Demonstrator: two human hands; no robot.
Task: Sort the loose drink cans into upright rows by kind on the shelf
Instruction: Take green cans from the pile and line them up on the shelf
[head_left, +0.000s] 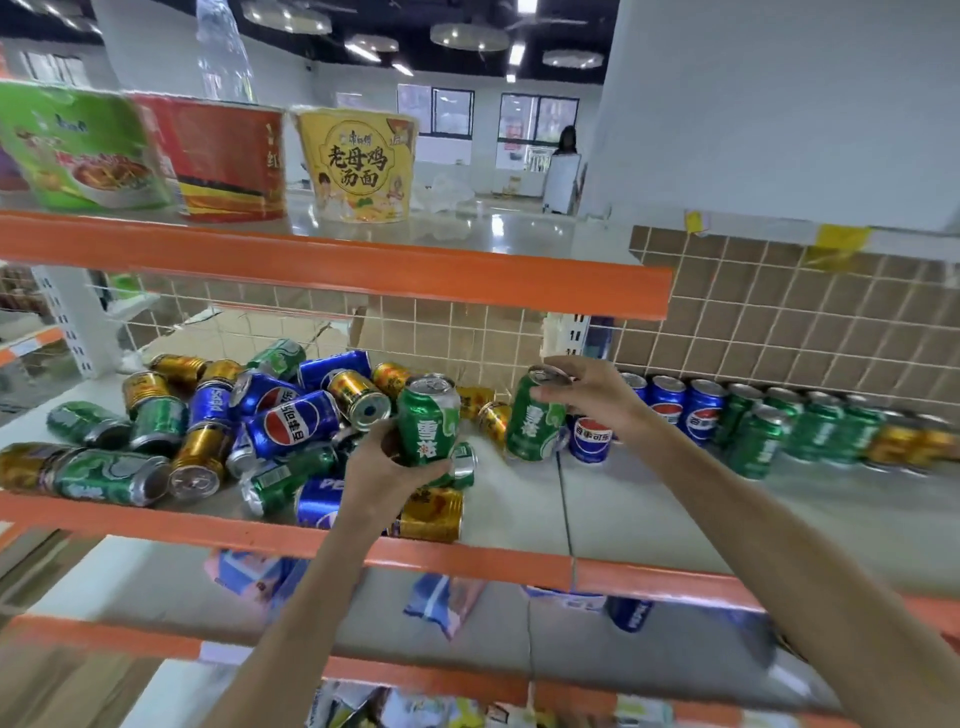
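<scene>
A green aluminium drink can (430, 421) stands upright in the grip of the left hand (387, 467), fingers curled round its lower body, just above the heap of loose cans (208, 426) on the grey metal shelf with an orange front edge (649, 519). The right hand (589, 395) pinches a second green can (535, 418) by its top rim, the can tilted slightly, its base at the shelf near an upright blue cola can (591, 439). The heap, left of centre, mixes green, blue and gold cans lying on their sides. To the right, along the brown tiled wall (779, 322), upright rows run blue cans (685, 410), then green cans (800, 426), then gold cans (909, 447). On the shelf above stand three instant-noodle tubs (356, 161), green, red and yellow.
</scene>
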